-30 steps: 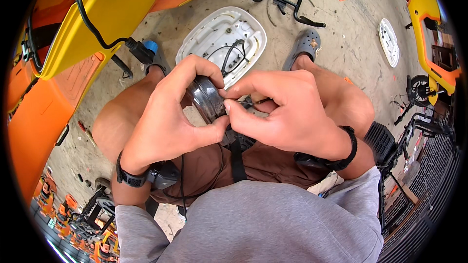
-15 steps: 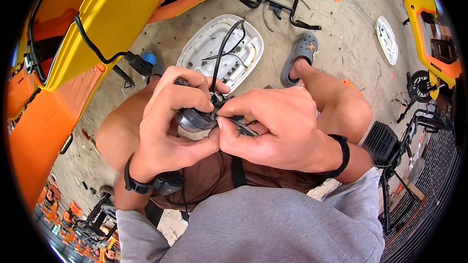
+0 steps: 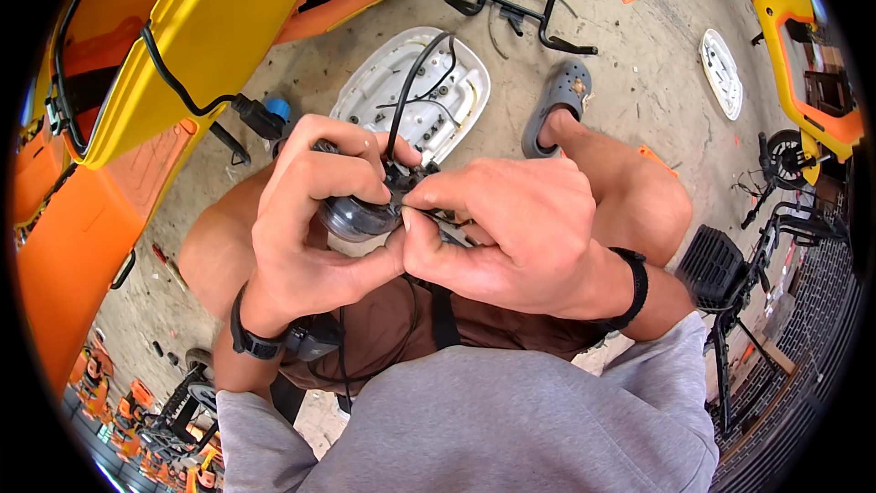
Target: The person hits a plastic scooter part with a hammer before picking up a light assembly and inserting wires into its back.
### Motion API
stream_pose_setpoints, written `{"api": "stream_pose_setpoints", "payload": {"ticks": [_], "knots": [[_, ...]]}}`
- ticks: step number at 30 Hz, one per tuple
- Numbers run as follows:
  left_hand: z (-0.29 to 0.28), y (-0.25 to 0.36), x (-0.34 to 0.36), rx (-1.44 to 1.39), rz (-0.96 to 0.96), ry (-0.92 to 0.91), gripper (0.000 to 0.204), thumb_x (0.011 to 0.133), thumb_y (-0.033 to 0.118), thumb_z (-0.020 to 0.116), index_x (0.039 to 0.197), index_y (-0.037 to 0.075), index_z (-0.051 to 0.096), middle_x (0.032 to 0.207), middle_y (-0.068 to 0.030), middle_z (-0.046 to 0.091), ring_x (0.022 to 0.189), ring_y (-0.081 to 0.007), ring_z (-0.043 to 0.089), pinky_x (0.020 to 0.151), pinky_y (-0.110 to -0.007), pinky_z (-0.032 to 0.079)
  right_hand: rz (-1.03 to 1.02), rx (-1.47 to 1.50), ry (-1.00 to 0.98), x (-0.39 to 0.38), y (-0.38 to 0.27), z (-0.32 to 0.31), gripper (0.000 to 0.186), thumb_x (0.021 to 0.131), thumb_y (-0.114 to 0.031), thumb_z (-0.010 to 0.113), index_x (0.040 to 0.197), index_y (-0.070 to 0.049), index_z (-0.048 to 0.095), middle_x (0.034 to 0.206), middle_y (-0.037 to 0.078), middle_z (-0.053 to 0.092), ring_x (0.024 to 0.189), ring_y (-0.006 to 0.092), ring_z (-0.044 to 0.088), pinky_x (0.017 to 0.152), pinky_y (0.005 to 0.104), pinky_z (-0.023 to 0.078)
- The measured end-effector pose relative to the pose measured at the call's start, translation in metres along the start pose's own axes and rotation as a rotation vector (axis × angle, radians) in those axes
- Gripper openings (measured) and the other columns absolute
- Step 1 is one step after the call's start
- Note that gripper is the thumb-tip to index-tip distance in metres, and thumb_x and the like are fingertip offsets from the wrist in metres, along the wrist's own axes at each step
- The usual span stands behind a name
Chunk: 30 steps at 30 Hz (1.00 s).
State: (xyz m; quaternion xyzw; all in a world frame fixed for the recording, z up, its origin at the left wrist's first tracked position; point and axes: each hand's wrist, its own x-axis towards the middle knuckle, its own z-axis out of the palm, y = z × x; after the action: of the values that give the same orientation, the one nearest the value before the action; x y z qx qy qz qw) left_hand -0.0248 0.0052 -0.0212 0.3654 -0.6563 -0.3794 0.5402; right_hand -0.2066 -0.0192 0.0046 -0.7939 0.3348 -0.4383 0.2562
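My left hand (image 3: pixel 315 219) curls round a dark, rounded part with a glossy, see-through-looking rim (image 3: pixel 358 217), held above my lap. Out of its top a thick black cable (image 3: pixel 404 100) rises in a loop and bends over. At the part's right side my right hand (image 3: pixel 511 228) has thumb and forefinger pinched together, close to the left thumb tip. What those fingertips hold is hidden. Some thin dark pieces show under the right hand. Behind the hands a white plastic tray-like shell (image 3: pixel 479 73) lies on the floor with small screws and bits in it.
A yellow and orange vehicle body (image 3: pixel 210 46) stands close on the left. A black tube frame (image 3: pixel 522 5) lies on the floor ahead, and a second white shell (image 3: pixel 721 73) lies farther right. A black pedal-like pad (image 3: pixel 712 265) is beside my right elbow.
Both hands and the dark part have shifted slightly to the left and up. The grip of each hand looks the same.
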Motion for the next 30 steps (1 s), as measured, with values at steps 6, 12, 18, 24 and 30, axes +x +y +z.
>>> {"api": "stream_pose_setpoints", "payload": {"ticks": [6, 12, 18, 24, 30], "knots": [[-0.003, 0.0, 0.003, 0.019, 0.027, -0.006, 0.041, 0.065, -0.009, 0.081, 0.095, 0.001, 0.055, 0.097, -0.0128, 0.052, 0.084, -0.0197, 0.056, 0.086, -0.044, 0.058, -0.05, -0.001, 0.069, -0.002, 0.009, 0.008, 0.015, 0.068, -0.005, 0.079, 0.08, -0.005, 0.069, 0.061, 0.002, 0.063, 0.04, 0.0101, 0.049, 0.039, 0.0239, 0.038], [-0.003, 0.0, 0.001, -0.017, -0.012, 0.005, 0.041, 0.066, -0.009, 0.08, 0.097, 0.001, 0.054, 0.099, -0.0125, 0.052, 0.09, -0.0203, 0.057, 0.088, -0.041, 0.056, 0.001, -0.015, 0.041, 0.002, 0.004, 0.006, 0.014, 0.067, -0.002, 0.073, 0.075, -0.004, 0.063, 0.06, 0.005, 0.06, 0.046, 0.0177, 0.058, 0.043, 0.0286, 0.047], [-0.008, -0.002, -0.005, -0.254, -0.238, 0.008, 0.047, 0.063, -0.004, 0.08, 0.1, 0.004, 0.053, 0.101, -0.0087, 0.052, 0.095, -0.0173, 0.056, 0.092, -0.035, 0.049, 0.324, 0.267, -0.091, 0.002, 0.007, 0.0, 0.011, 0.072, -0.004, 0.075, 0.081, -0.002, 0.068, 0.054, 0.002, 0.052, 0.043, 0.0086, 0.046, 0.041, 0.025, 0.036], [-0.012, 0.003, -0.003, -0.331, -0.346, -0.042, 0.048, 0.064, 0.0, 0.083, 0.102, 0.006, 0.054, 0.101, -0.0065, 0.053, 0.097, -0.0162, 0.055, 0.092, -0.033, 0.046, 0.603, 0.624, -0.302, 0.011, 0.007, -0.014, 0.012, 0.083, -0.007, 0.072, 0.091, 0.002, 0.072, 0.055, -0.006, 0.046, 0.052, 0.0001, 0.037, 0.046, 0.0218, 0.027], [-0.012, 0.004, 0.0, -0.406, -0.369, -0.055, 0.048, 0.063, 0.0, 0.083, 0.101, 0.007, 0.053, 0.1, -0.0068, 0.053, 0.096, -0.0159, 0.054, 0.088, -0.032, 0.046, 0.749, 0.806, -0.346, 0.01, 0.011, -0.015, 0.014, 0.09, -0.011, 0.07, 0.094, 0.003, 0.072, 0.058, -0.005, 0.051, 0.054, 0.0005, 0.039, 0.048, 0.022, 0.03]]}}
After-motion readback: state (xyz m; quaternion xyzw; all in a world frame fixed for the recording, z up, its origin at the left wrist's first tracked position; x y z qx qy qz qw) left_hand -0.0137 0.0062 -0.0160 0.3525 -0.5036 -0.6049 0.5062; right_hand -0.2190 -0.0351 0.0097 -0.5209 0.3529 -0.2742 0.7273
